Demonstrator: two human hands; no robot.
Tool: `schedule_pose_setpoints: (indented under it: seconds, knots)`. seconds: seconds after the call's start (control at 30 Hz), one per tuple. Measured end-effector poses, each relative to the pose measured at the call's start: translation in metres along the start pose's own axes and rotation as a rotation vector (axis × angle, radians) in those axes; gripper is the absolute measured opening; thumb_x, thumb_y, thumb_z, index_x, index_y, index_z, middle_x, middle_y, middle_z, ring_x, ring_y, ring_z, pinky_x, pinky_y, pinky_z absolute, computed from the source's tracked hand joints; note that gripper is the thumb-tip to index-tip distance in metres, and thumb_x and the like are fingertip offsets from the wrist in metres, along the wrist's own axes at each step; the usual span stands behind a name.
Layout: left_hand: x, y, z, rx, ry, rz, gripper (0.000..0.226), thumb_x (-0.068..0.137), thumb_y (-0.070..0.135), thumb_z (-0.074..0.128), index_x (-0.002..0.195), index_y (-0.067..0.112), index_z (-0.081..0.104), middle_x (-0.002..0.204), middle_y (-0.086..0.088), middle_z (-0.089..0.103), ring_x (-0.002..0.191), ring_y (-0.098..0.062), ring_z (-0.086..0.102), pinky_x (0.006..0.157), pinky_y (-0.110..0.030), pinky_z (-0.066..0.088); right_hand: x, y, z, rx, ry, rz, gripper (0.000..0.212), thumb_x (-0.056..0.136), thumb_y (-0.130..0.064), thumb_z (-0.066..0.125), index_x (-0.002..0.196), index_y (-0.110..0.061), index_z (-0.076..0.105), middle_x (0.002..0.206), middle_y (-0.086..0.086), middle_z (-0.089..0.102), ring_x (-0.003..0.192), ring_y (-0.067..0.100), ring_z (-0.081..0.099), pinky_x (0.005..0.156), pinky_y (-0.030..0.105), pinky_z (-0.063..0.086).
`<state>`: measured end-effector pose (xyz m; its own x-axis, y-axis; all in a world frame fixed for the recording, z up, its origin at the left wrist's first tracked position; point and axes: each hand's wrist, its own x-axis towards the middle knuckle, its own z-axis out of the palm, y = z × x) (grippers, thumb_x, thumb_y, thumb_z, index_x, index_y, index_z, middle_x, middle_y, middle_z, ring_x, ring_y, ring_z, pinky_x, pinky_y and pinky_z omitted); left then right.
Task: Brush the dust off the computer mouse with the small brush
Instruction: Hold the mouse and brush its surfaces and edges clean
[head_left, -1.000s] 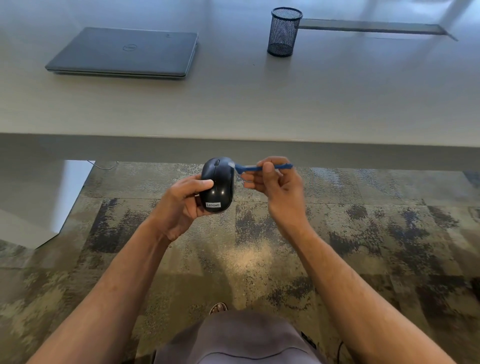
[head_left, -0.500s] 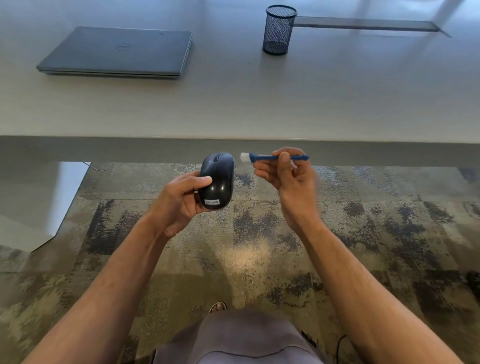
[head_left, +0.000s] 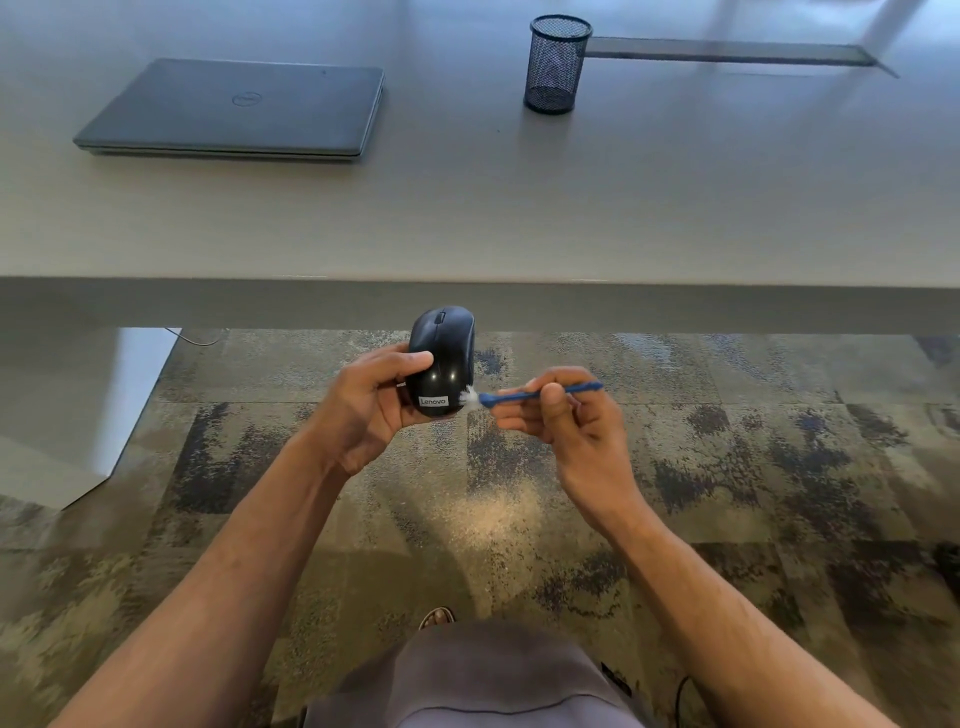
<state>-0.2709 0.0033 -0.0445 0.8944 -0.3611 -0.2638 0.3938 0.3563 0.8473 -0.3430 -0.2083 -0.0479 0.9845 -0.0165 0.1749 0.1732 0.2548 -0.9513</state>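
My left hand (head_left: 371, 402) grips a glossy black computer mouse (head_left: 444, 353) in the air in front of the table edge, thumb across its left side, its labelled rear end toward me. My right hand (head_left: 569, 426) pinches a small blue brush (head_left: 524, 396) by its thin handle, held nearly level. The brush's white bristle tip touches the lower right side of the mouse near the label.
A long grey table (head_left: 519, 218) stretches ahead, with a closed grey laptop (head_left: 244, 106) at the back left and a black mesh pen cup (head_left: 556, 65) at the back middle. Patterned carpet (head_left: 779, 467) lies below my arms. My lap fills the bottom of the view.
The brush has swept from the front upper right of the mouse, lifted clear, then come down to the lower right side near the label. My left hand kept the mouse almost still.
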Motion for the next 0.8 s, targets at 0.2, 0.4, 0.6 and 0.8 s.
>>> schedule_pose_setpoints:
  seconds: [0.2,0.4,0.6,0.8]
  knots:
    - [0.002,-0.002,0.005,-0.002,0.022,-0.004,0.03,0.079,0.016,0.066,0.106,0.004,0.071,0.105,-0.019,0.072,0.095,-0.03,0.07,0.074,-0.04,0.059,0.019,-0.009,-0.002,-0.067,0.157,-0.007,0.019,0.098,-0.026,0.046,0.102,-0.012,0.059,0.092,0.01,0.074,0.082,0.023,0.075,0.078,0.031,0.061]
    - [0.003,-0.001,0.001,-0.024,0.072,0.015,0.033,0.079,0.017,0.069,0.108,0.001,0.069,0.103,-0.02,0.073,0.096,-0.033,0.071,0.073,-0.038,0.059,-0.007,0.008,0.014,-0.058,0.092,0.015,0.018,0.098,-0.022,0.048,0.102,-0.008,0.058,0.089,0.008,0.074,0.081,0.023,0.075,0.076,0.031,0.061]
    - [0.002,-0.003,0.0,-0.045,0.089,0.011,0.035,0.078,0.017,0.073,0.108,0.0,0.069,0.103,-0.021,0.073,0.096,-0.033,0.071,0.072,-0.038,0.06,-0.006,-0.001,0.013,-0.104,0.236,0.007,0.03,0.099,-0.029,0.049,0.103,0.0,0.058,0.084,0.01,0.076,0.075,0.025,0.076,0.068,0.03,0.062]
    - [0.003,-0.003,0.005,-0.038,0.113,0.017,0.042,0.078,0.019,0.073,0.112,-0.003,0.064,0.102,-0.02,0.073,0.095,-0.033,0.071,0.072,-0.038,0.06,-0.007,-0.002,0.026,-0.293,0.327,-0.039,0.032,0.094,-0.044,0.053,0.099,-0.013,0.062,0.081,-0.002,0.078,0.074,0.016,0.077,0.066,0.032,0.063]
